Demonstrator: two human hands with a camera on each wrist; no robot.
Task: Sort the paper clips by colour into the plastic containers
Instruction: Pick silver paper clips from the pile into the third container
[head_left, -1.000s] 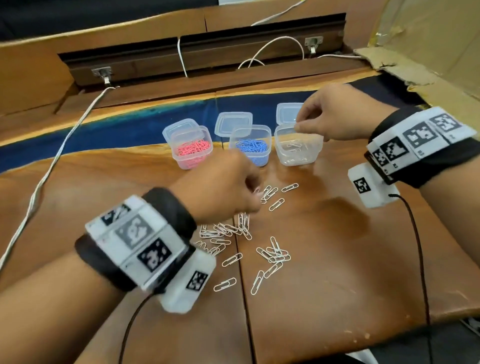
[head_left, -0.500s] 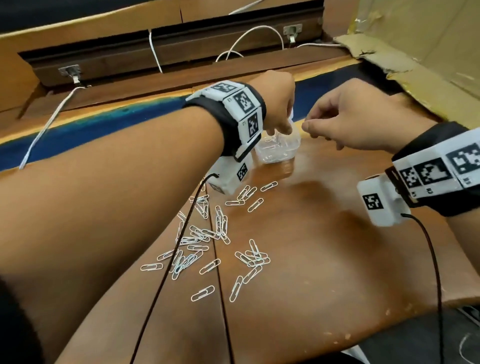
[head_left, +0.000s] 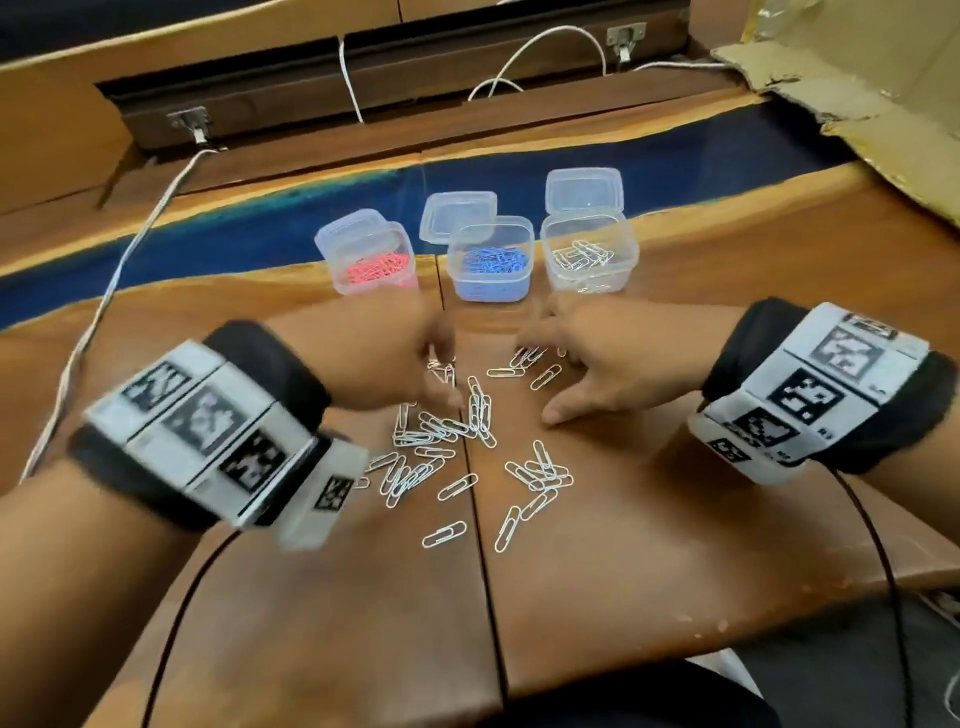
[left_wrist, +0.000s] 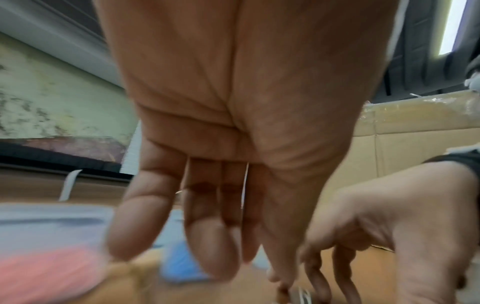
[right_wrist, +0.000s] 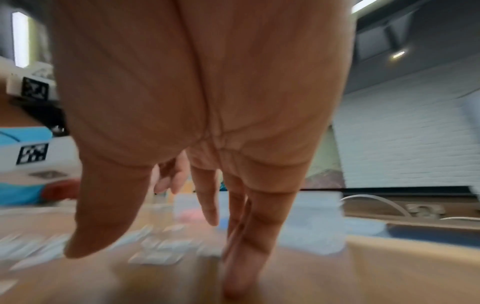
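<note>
Three clear plastic containers stand in a row at the back: one with pink clips (head_left: 371, 262), one with blue clips (head_left: 491, 262), one with white clips (head_left: 587, 254). Several loose white paper clips (head_left: 470, 441) lie scattered on the wooden table (head_left: 649, 545) in front of them. My left hand (head_left: 436, 374) hovers over the far left of the pile; in the left wrist view its fingers (left_wrist: 207, 246) hang straight and hold nothing. My right hand (head_left: 550, 374) reaches down at the pile's far right, thumb spread, its fingers (right_wrist: 244, 257) straight and empty.
The containers' lids (head_left: 457, 215) lie open behind them on the blue strip. A white cable (head_left: 104, 306) runs down the left side of the table. Torn cardboard (head_left: 857, 104) sits at the back right. A black wire (head_left: 883, 571) trails from my right wrist.
Both hands have come back from the white-clip container to the loose pile: the left hand swung back to the left, the right hand dropped down towards the table.
</note>
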